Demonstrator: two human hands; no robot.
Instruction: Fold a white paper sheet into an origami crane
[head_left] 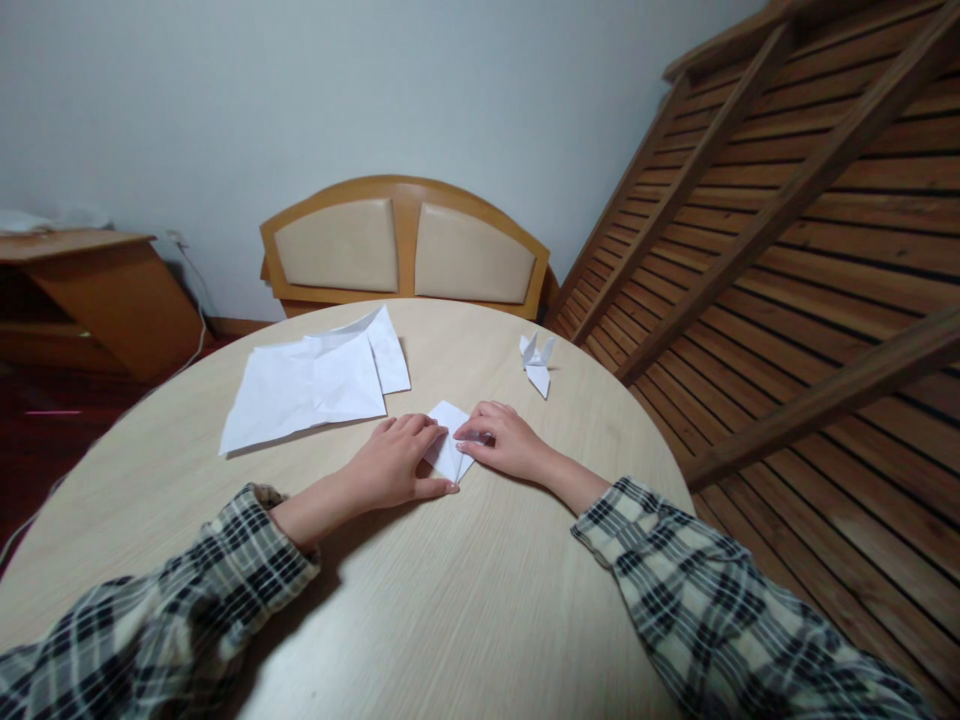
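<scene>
A small white sheet of folded paper point(448, 416), roughly diamond-shaped with a crease down its middle, lies on the round table between my hands. My left hand point(397, 462) holds its left side, fingers curled over it and thumb by the near corner. From the right, my right hand point(510, 440) pinches a flap near the middle with thumb and forefinger. The fingers hide parts of both side edges. Beyond my right hand stands a white origami crane point(537, 366), touched by neither hand.
Several white paper sheets point(307, 385), creased and overlapping, lie at the table's point(420, 600) left back. A wooden headboard with pale panels point(405, 240) rises behind the table. Wooden slats point(810, 280) lean close on the right. A brown desk point(97, 290) and a cable are at left.
</scene>
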